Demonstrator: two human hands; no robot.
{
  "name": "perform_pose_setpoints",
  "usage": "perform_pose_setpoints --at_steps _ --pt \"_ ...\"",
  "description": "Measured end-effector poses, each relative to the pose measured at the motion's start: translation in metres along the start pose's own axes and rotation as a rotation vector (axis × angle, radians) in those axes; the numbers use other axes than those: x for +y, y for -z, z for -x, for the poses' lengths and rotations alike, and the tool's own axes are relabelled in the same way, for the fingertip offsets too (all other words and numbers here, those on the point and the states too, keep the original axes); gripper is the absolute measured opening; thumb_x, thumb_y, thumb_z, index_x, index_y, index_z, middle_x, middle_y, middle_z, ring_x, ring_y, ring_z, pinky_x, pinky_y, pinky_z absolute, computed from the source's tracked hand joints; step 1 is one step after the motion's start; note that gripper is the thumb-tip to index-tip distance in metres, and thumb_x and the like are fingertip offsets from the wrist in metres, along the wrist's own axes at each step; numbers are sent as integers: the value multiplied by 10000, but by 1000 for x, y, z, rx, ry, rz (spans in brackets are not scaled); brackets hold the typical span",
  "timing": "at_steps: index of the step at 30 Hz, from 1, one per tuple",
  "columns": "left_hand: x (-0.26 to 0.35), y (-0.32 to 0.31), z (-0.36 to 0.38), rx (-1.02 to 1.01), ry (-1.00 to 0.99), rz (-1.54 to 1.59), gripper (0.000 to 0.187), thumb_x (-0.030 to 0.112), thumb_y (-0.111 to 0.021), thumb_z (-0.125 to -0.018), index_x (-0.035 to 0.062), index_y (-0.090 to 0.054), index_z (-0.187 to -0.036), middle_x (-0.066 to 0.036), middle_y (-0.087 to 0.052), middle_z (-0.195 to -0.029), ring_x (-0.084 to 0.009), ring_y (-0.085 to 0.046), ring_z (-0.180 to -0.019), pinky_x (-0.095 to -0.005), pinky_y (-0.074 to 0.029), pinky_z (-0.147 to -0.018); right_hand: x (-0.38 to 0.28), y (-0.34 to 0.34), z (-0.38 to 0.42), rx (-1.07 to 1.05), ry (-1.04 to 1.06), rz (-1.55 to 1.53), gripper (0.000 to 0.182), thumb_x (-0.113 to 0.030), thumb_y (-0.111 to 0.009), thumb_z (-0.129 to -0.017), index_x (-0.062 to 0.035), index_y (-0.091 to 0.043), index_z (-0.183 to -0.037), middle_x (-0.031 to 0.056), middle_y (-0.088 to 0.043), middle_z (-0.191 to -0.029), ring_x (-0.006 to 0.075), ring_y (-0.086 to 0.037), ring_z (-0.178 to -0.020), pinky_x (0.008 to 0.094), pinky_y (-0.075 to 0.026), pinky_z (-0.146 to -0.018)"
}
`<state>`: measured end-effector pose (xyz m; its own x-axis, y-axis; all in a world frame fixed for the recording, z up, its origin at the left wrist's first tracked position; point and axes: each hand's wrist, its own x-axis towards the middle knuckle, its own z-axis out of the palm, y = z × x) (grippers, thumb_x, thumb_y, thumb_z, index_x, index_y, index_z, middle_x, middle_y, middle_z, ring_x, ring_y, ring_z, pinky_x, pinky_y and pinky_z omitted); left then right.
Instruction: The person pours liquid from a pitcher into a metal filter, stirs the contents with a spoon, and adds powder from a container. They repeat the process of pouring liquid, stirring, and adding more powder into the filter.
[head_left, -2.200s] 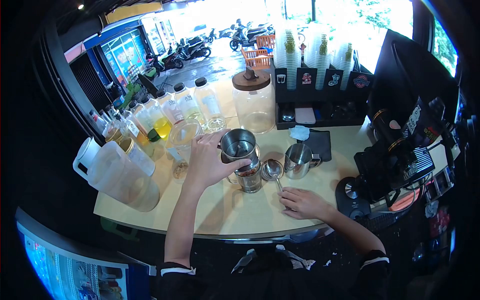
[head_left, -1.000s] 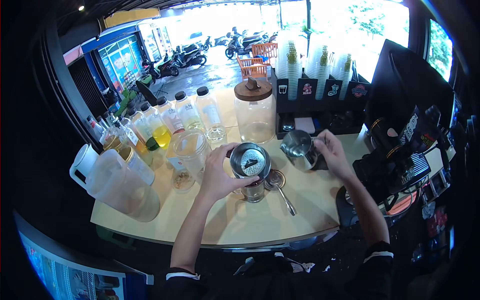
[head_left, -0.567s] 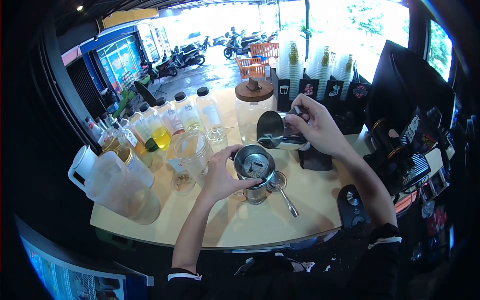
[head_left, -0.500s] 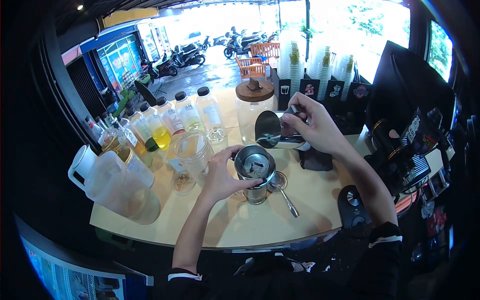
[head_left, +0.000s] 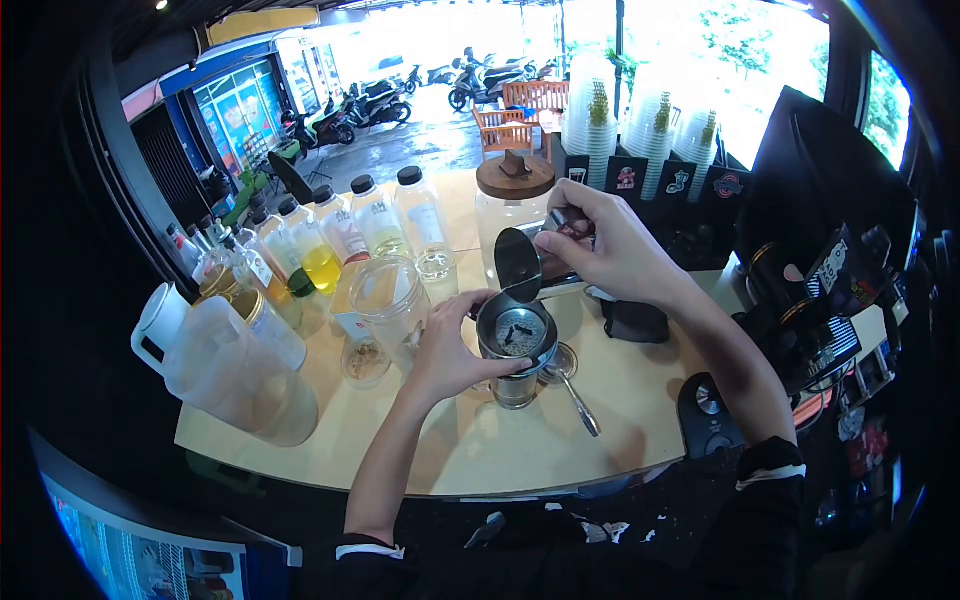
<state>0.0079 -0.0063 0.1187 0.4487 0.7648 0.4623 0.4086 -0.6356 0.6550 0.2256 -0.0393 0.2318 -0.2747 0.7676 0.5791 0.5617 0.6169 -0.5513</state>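
Observation:
My left hand (head_left: 448,345) is closed around a round metal filter cup (head_left: 543,330), thumb along its near side and fingers at its far left. Its inside shows a speckled bottom with dark marks. The filter cup sits on top of a clear glass (head_left: 515,394) on the table. In my right hand (head_left: 622,240) is a shiny metal pitcher (head_left: 518,262), tilted left with its mouth close over the filter cup's far rim. A round metal tool with a handle (head_left: 582,408) lies right beside the glass.
An open clear jar (head_left: 385,300) and a large plastic jug (head_left: 235,375) stand left. Behind are capped bottles (head_left: 420,220) and a wood-lidded jar (head_left: 515,180). A dark cloth (head_left: 636,320) lies right, near a black round-dialled device (head_left: 706,400). Stacked cups (head_left: 655,140) stand at the back.
My right hand has moved a little left and tipped the pitcher further, bringing its mouth down to the filter cup's rim. My left hand keeps its hold.

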Motion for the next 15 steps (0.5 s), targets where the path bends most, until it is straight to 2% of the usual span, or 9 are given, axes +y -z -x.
perform_pose_setpoints --at_steps 10,12,15 --pt "1 0 -1 -3 -6 -44 861 394 -911 -479 9 -571 -1169 -128 -626 -1089 -245 -599 -1052 -374 -445 -973 0 -4 -4 -25 22 -11 235 -94 -662 -831 34 -466 -851 114 -473 -627 150 -497 -558 316 -422 -530" --pt "1 0 -1 -11 6 -59 864 391 -913 -478 6 -566 -1169 -128 -622 -1089 -243 -593 -1063 -375 -443 -977 -1 -4 -4 -59 47 8 238 -81 -657 -864 5 -435 -875 16 -412 -676 40 -382 -611 229 -359 -511" --pt "2 1 -2 -24 26 -45 862 388 -915 -476 11 -566 -1168 -125 -618 -1093 -242 -588 -1071 -376 -439 -982 -2 -4 -5 -71 73 32 244 -77 -654 -864 6 -424 -860 20 -415 -678 40 -394 -610 230 -369 -513"
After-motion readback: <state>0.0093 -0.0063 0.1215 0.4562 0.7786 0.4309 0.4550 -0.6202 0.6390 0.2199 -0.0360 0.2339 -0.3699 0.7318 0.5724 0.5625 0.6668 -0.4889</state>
